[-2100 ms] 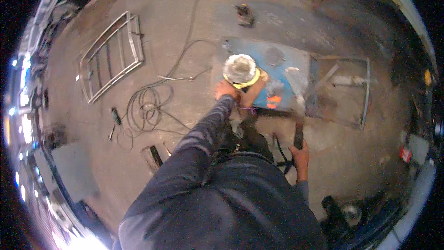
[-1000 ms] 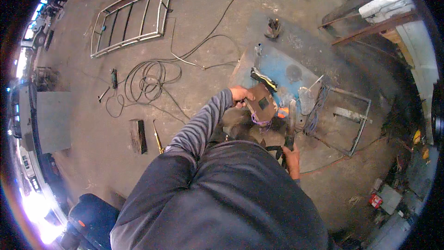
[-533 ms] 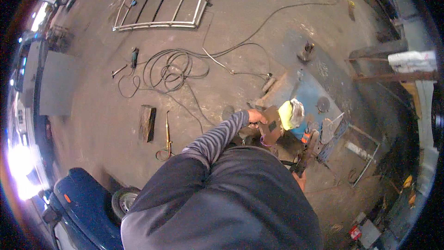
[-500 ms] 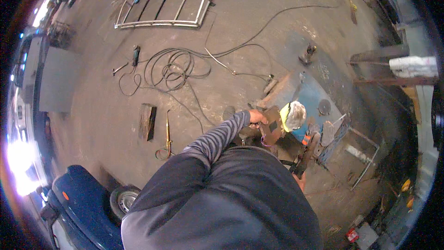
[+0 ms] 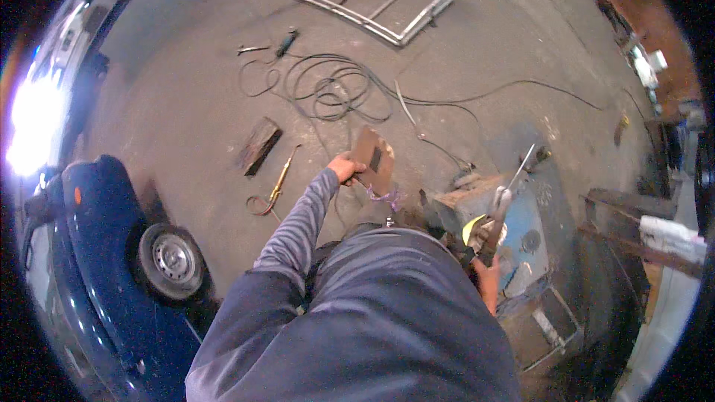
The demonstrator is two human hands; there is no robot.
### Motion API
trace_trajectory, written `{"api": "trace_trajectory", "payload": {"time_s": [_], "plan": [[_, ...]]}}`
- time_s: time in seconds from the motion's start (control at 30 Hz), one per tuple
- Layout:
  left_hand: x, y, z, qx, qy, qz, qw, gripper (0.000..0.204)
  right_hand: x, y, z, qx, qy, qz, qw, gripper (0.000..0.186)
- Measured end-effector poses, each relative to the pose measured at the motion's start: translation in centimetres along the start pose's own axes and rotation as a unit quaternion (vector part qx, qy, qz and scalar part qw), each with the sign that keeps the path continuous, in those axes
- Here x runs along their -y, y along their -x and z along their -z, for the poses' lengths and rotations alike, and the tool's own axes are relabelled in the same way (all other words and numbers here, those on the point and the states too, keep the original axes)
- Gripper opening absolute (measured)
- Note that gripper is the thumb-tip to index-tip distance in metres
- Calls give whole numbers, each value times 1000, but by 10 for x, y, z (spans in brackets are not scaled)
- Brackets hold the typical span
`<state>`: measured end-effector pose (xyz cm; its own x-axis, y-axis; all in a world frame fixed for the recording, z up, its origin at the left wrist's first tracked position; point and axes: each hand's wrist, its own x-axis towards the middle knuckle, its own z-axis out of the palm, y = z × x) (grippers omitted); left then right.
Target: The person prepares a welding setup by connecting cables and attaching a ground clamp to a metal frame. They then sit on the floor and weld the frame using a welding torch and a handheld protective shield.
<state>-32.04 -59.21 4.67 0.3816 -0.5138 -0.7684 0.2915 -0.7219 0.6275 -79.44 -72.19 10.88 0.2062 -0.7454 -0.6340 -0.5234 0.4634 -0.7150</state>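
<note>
Brown panel, dark window inside

Left arm extended forward, left hand clenched, right hand curled near the waist

Floor opens between the board and the table; both sides are cluttered.
A hand could pass through the gap between the brown board in the left hand and the blue table. Cable loops block the way beyond the board; the wood block and yellow torch narrow the left. The right hand's tool reaches across the table's near side.
</note>
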Motion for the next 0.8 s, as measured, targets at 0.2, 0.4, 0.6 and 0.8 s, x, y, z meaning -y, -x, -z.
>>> {"api": "trace_trajectory", "payload": {"time_s": [0.2,0.4,0.6,0.8], "plan": [[130,51,69,-255,328,17,909,33,84,-35,-12,45,-63,105,991,29],[254,66,89,-392,458,63,796,30,201,-14,-30,12,-89,198,976,26],[304,35,119,-449,466,203,735,29,293,-29,-92,-36,-188,260,947,22],[300,-18,227,-390,455,184,779,26,402,-73,-205,-41,-151,247,956,25]]}}
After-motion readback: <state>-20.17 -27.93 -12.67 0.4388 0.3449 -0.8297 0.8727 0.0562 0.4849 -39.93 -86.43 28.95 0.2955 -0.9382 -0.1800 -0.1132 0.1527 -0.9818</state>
